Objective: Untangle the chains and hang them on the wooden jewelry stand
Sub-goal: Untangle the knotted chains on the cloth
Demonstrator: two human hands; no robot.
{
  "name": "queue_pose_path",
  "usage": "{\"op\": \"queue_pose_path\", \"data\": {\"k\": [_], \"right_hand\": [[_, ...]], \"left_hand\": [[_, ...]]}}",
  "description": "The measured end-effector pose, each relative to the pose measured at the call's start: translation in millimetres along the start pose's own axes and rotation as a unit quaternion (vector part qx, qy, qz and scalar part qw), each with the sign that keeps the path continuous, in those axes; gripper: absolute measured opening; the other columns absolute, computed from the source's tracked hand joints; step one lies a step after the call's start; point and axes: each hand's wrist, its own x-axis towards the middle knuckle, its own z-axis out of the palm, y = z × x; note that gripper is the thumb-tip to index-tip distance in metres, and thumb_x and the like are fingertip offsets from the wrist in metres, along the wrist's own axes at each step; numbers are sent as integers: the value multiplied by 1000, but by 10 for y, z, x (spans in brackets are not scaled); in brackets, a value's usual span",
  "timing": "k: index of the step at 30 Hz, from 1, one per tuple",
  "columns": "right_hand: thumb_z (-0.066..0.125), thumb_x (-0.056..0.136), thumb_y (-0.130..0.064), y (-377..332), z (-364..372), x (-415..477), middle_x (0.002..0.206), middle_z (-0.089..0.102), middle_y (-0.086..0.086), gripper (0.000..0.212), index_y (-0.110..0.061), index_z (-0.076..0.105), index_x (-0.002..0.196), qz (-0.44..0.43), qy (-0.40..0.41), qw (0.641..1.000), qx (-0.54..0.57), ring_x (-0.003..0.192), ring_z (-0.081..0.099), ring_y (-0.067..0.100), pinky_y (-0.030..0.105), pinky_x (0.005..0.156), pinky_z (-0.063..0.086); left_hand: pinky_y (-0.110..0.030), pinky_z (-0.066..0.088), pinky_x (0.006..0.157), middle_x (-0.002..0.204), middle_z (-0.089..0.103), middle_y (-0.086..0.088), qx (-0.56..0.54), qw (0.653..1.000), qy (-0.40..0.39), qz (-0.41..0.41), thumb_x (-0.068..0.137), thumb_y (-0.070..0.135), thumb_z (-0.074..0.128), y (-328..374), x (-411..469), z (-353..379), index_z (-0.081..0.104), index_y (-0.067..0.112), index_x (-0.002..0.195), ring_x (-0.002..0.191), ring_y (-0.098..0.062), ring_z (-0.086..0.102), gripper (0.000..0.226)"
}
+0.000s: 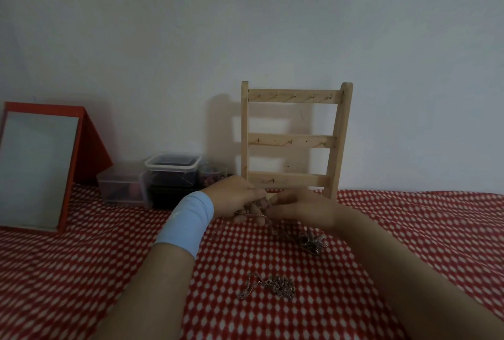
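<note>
Evidently untangling: just before the stand (291, 141), the left hand (234, 197) and right hand (302, 208) pinch one chain (255, 215) between closed fingers (257, 193), its knotted end (313, 241) trailing away from the stand. Next, probably tease that knot loose, then hook it.

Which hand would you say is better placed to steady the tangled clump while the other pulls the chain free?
Probably the right hand: the clump lies on the cloth just beside its wrist, while the left hand sits farther away, pinching the chain.

Two hands (231, 197) (302, 210), two chain tangles (309, 241) (270, 285), one stand (291, 141), three containers (120, 186) (172, 169) (213, 173), one mirror (38, 170)
</note>
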Motion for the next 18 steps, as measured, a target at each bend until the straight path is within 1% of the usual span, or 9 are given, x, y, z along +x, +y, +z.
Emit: {"op": "queue_pose_path", "data": {"k": [3, 4, 7, 8, 9, 11, 13, 15, 18], "right_hand": [[76, 91, -21, 13, 20, 13, 95, 79, 0, 7, -15, 80, 91, -48, 62, 994, 79, 96, 74, 16, 32, 93, 57], [77, 89, -15, 15, 9, 12, 93, 79, 4, 7, -10, 80, 92, -53, 69, 992, 89, 93, 75, 19, 31, 90, 60], [73, 91, -7, 23, -13, 17, 94, 79, 9, 13, -1, 79, 101, -46, 73, 990, 114, 82, 76, 19, 26, 76, 61], [72, 92, -7, 26, -17, 18, 94, 79, 10, 14, 0, 79, 102, -45, 75, 990, 110, 81, 75, 20, 25, 74, 61], [71, 92, -7, 31, -19, 13, 94, 79, 10, 14, -1, 79, 103, -46, 76, 991, 102, 80, 75, 19, 24, 73, 61], [71, 93, -7, 40, -13, 12, 91, 79, 10, 14, -1, 79, 101, -48, 80, 991, 92, 78, 75, 17, 22, 72, 60], [70, 94, -9, 33, 2, 16, 88, 79, 10, 13, 0, 79, 99, -47, 88, 991, 91, 76, 75, 16, 21, 71, 59], [68, 96, -11, 25, 20, 37, 84, 79, 7, 15, 0, 77, 98, -42, 102, 989, 99, 73, 74, 14, 21, 70, 59], [64, 99, -17, -7, 35, 39, 83, 79, 4, 18, -4, 76, 98, -15, 124, 982, 141, 71, 74, 13, 21, 67, 58]], "left_hand": [[-27, 52, 83, 90, 75, 3, 16, 999, 29, -4, 97, 50, 50, -42, 50, -12, 77, 25, 91, 78, -12, 64, 37], [-33, 53, 86, 93, 75, 3, -2, 999, 36, -15, 95, 52, 52, -59, 62, -25, 76, 24, 97, 77, -10, 63, 37], [-26, 50, 57, 79, 73, 8, -50, 997, 29, -46, 94, 51, 54, -113, 27, -67, 74, 23, 105, 61, -10, 56, 36], [-27, 52, 60, 81, 73, 8, -47, 997, 34, -53, 94, 52, 55, -128, 12, -80, 75, 26, 101, 69, -15, 62, 34], [-31, 57, 69, 91, 75, 7, -27, 997, 42, -56, 93, 53, 55, -155, 11, -95, 76, 28, 99, 82, -19, 67, 33], [-26, 55, 79, 101, 73, 3, 40, 997, 52, -50, 95, 52, 53, -181, 5, -109, 75, 28, 101, 98, -20, 67, 33], [-22, 51, 73, 87, 71, 5, 73, 995, 51, -34, 97, 50, 49, -162, 10, -105, 75, 26, 98, 91, -16, 67, 35], [-21, 46, 64, 71, 64, 8, 67, 997, 36, -21, 98, 50, 48, -124, 2, -82, 74, 30, 96, 72, -10, 61, 34], [-19, 40, 55, 60, 55, 6, 34, 999, 12, -11, 94, 47, 56, -120, 14, -65, 75, 34, 89, 54, -8, 48, 23]]}}
